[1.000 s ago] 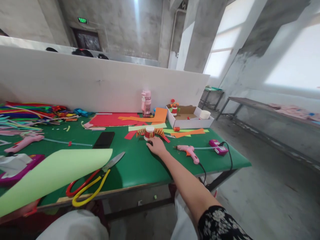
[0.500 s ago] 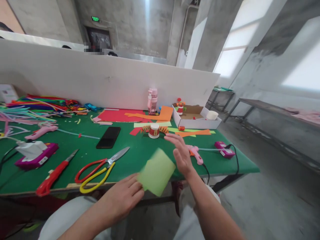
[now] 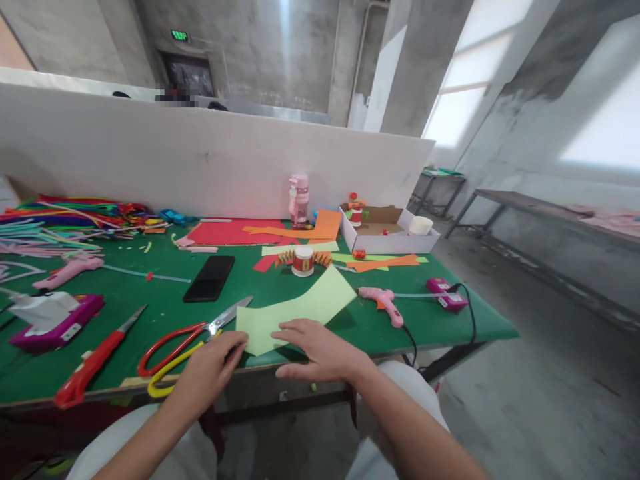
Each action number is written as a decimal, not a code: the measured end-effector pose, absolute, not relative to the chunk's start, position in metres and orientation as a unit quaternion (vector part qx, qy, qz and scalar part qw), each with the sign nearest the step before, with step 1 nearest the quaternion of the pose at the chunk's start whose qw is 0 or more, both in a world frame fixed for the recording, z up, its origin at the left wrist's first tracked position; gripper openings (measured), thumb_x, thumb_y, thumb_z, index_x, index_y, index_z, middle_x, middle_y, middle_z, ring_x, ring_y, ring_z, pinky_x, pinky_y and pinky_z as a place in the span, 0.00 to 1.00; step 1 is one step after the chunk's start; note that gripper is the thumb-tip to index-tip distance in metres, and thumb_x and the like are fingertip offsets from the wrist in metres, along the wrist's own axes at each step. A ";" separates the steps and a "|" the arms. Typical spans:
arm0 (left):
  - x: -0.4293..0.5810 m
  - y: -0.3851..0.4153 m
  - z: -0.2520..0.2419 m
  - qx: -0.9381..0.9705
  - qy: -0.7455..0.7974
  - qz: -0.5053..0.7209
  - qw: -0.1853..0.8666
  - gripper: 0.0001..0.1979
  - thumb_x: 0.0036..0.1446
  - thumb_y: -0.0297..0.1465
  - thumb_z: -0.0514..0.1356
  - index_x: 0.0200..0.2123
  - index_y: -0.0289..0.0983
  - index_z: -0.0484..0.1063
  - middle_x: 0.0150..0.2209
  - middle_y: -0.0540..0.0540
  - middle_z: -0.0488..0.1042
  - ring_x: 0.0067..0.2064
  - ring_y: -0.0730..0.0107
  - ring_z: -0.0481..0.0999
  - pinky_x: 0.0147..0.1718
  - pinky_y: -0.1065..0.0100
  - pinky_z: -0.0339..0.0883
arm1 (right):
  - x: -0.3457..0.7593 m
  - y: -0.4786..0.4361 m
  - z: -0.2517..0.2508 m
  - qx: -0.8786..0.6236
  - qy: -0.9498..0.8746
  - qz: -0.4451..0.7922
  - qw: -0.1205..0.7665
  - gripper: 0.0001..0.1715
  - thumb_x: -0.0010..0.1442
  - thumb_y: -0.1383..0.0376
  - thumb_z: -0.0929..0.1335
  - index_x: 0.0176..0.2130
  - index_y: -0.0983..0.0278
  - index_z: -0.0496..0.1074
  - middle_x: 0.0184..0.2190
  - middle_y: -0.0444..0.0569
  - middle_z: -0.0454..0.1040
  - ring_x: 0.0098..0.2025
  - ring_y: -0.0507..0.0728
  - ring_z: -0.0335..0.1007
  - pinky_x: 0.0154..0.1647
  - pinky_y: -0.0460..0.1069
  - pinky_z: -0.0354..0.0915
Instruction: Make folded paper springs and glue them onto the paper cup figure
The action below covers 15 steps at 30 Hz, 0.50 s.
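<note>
A light green sheet of paper (image 3: 300,303) lies bent across the table's front edge, its right end curling up. My left hand (image 3: 215,360) pinches its lower left corner. Over the paper's near edge, my right hand (image 3: 320,350) has its fingers stretched out and apart, apparently resting on the sheet. Just behind the paper stands a small paper cup (image 3: 303,262) with a red band and folded orange strips at both sides. Scissors (image 3: 200,343) with one red and one yellow handle are left of the paper, and a pink glue gun (image 3: 383,303) lies to its right.
A black phone (image 3: 209,279), a red-handled knife (image 3: 100,357) and a purple power socket (image 3: 57,323) are on the left. Farther back are pipe cleaners (image 3: 75,217), red paper (image 3: 215,233), a pink bottle (image 3: 299,200) and a white box (image 3: 390,241).
The green paper has unfolded into a longer sheet and come down onto the table. My right hand has moved left and down to it; my left hand has shifted left.
</note>
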State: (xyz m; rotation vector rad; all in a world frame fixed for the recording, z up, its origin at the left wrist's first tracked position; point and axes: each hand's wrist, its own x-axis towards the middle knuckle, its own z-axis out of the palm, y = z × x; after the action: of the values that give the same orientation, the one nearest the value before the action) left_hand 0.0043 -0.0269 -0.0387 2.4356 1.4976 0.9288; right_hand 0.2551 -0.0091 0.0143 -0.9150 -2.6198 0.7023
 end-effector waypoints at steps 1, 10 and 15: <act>0.001 -0.026 -0.039 0.810 0.495 0.306 0.075 0.14 0.63 0.34 0.48 0.34 0.42 0.72 0.37 0.45 0.81 0.37 0.64 0.81 0.36 0.68 0.74 | 0.252 -0.010 0.010 -0.326 -0.910 0.227 0.120 0.39 0.59 0.47 0.69 0.62 0.64 0.65 0.63 0.58 0.64 0.64 0.64 0.57 0.64 0.58 0.53; -0.052 -0.031 -0.026 0.773 0.610 0.169 -0.044 0.23 0.60 0.37 0.46 0.50 0.35 0.74 0.55 0.33 0.74 0.52 0.43 0.75 0.46 0.48 0.71 | 0.240 -0.020 -0.003 -0.350 -0.925 0.122 0.086 0.44 0.55 0.37 0.66 0.61 0.58 0.65 0.62 0.54 0.66 0.60 0.68 0.59 0.59 0.61 0.56; -0.068 -0.029 -0.034 0.765 0.626 0.151 0.003 0.24 0.55 0.36 0.46 0.48 0.37 0.75 0.49 0.34 0.77 0.46 0.48 0.78 0.45 0.53 0.71 | 0.236 -0.023 0.000 -0.347 -0.928 0.110 0.082 0.44 0.54 0.37 0.66 0.60 0.59 0.66 0.60 0.54 0.67 0.58 0.68 0.61 0.57 0.60 0.57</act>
State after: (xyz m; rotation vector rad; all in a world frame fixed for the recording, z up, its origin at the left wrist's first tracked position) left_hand -0.0683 -0.0285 -0.0344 2.3984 1.9632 0.4737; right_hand 0.2363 -0.0234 -0.0004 -1.0378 -2.7720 0.3293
